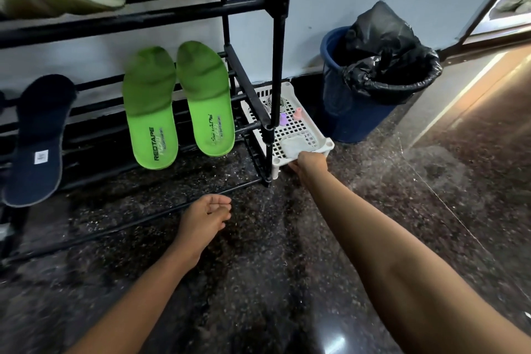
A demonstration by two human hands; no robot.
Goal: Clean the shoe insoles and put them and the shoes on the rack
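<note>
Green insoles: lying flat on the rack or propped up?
Propped up: both green insoles lean side by side on the rack's lower bars, toes high, heels low.

A black shoe rack (pixel 277 66) stood on the speckled floor (pixel 258 267), bearing two green insoles (pixel 149 106); a white perforated tray (pixel 290 129) stood just beside the rack, a blue bin (pixel 353 121) near it.

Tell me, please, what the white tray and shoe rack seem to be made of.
The white tray looks like matte moulded plastic, given its grid of square holes. The shoe rack has black tubes with slight sheen, probably painted metal, though possibly plastic.
</note>
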